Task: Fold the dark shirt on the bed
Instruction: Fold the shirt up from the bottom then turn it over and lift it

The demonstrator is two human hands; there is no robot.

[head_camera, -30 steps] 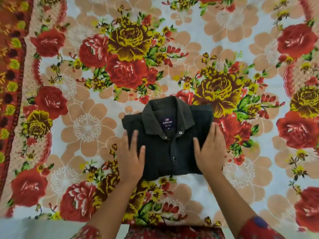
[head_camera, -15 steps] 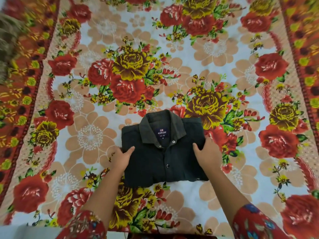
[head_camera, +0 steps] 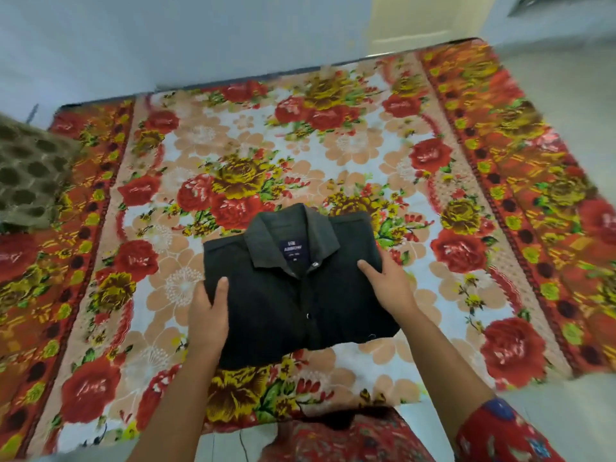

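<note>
The dark shirt [head_camera: 293, 295] is folded into a compact rectangle, collar and label facing up, over the middle of the floral bed sheet [head_camera: 333, 151]. My left hand [head_camera: 208, 310] grips its left edge, thumb on top and fingers underneath. My right hand [head_camera: 388, 283] grips the right edge the same way. The shirt appears lifted slightly off the sheet, its near edge sagging a little.
A brown-green patterned cloth [head_camera: 28, 181] lies at the bed's left side. A pale wall [head_camera: 166, 38] runs behind the far edge of the bed. Bare floor [head_camera: 566, 78] shows to the right. My red floral clothing [head_camera: 333, 438] is at the near edge.
My hands went from pressing flat on the shirt to gripping its two side edges. The view tilted up and back, showing the whole bed and wall.
</note>
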